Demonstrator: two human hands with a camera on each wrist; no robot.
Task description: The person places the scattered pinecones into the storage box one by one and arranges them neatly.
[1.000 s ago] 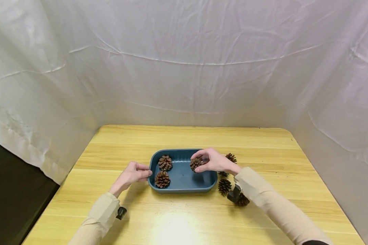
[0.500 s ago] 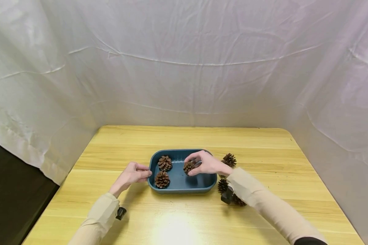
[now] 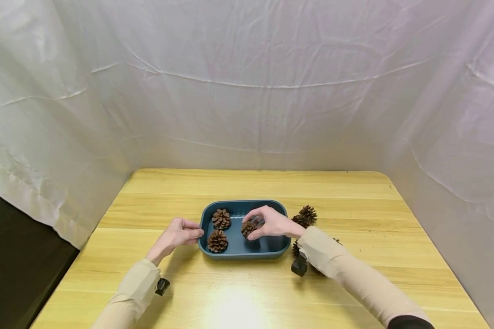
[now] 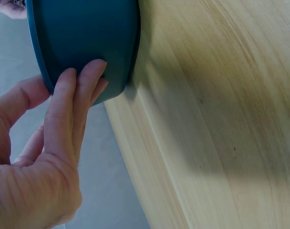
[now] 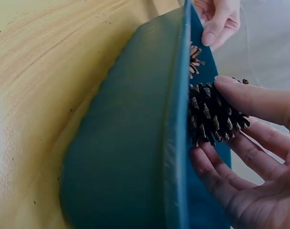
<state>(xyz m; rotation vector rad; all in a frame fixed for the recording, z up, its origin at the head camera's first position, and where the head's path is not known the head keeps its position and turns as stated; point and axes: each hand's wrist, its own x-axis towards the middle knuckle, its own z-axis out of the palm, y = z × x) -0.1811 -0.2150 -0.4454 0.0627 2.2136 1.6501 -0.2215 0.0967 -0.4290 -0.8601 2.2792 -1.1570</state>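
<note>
A blue rectangular tray [image 3: 247, 256] with rounded corners stands on the wooden table. My left hand [image 3: 176, 237] pinches its left rim, the thumb at the rim and fingers against the outer wall [image 4: 95, 28]. Two brown pine cones, one behind [image 3: 221, 219] and one in front [image 3: 217, 241], sit in the tray's left part. In my right hand [image 3: 267, 224], a third pine cone [image 5: 214, 114] is held between thumb and fingers, inside the tray's outline near its middle. The right wrist view shows this cone behind the near rim; whether it touches the tray floor I cannot tell.
More pine cones [image 3: 305, 216] lie on the table [image 3: 354, 196] just right of the tray, some partly hidden under my right forearm and wrist camera [image 3: 299, 265]. Pale curtains [image 3: 247, 114] hang behind the table and along both sides.
My right hand has moved left and slightly toward me with its pine cone, from the tray's right part to near the middle. The left hand and tray have stayed put.
</note>
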